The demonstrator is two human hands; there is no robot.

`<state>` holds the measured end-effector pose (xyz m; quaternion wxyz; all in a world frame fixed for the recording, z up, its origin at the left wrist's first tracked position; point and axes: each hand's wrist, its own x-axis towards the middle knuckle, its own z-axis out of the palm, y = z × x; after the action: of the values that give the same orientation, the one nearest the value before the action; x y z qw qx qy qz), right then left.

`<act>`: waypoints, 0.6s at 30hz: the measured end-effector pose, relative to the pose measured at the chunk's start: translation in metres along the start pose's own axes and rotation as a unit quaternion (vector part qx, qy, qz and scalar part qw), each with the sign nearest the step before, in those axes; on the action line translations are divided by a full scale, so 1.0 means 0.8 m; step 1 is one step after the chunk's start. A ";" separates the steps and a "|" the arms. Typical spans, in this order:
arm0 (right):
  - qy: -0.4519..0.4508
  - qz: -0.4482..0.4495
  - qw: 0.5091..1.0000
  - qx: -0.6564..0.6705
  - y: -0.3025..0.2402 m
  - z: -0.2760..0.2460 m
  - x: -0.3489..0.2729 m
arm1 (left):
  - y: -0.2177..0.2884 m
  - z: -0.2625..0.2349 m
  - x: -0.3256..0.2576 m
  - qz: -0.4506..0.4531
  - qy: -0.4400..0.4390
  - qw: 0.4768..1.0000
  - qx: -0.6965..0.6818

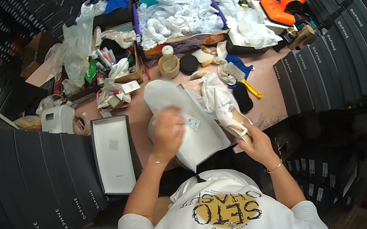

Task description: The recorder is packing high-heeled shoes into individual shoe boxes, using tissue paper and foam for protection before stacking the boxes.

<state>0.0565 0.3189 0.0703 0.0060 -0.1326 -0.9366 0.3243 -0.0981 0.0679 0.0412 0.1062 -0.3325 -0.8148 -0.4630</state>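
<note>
One shoebox (195, 100): white paper (200, 143) | left grip (167, 135): blurred, hold unclear | right grip (258, 145): closed round shoe (228, 122) | purple box (136, 26): crumpled paper (180, 17)

The left hand (169, 133), blurred, is over an open shoebox (214, 139) lined with white tissue paper (159, 94); whether its fingers grip the paper is unclear. A small white packet (192, 122) with blue marks lies in the box. The right hand (259, 145) grasps a pale heeled shoe (230, 119) beside the box, the shoe's far end against crumpled white wrapping (214, 91). A shallow white-lined tray or lid (116, 168) lies to the left. Beyond stand a white-capped bottle (169, 64), a round black lid or pad (189, 64), a yellow-handled brush (252, 90) and a carton (177, 47) of crumpled paper. Dark shoeboxes (36, 185) are stacked along both sides.
</note>
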 end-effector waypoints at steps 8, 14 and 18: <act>-0.043 -0.079 0.996 0.007 -0.053 0.039 -0.016 | 0.022 0.116 -0.069 -0.471 -0.020 0.583 -0.662; -0.008 -0.073 0.990 0.117 -0.091 0.019 0.012 | 0.011 0.081 -0.090 -0.521 0.016 0.471 -0.712; -0.024 -0.287 0.958 0.013 -0.098 0.067 0.062 | 0.045 0.051 -0.093 -0.545 -0.020 0.488 -0.681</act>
<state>-0.0154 0.2397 0.0723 0.0779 0.1497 -0.9306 0.3247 -0.0133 0.0813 0.0076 -0.4437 0.2004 -0.2659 -0.8321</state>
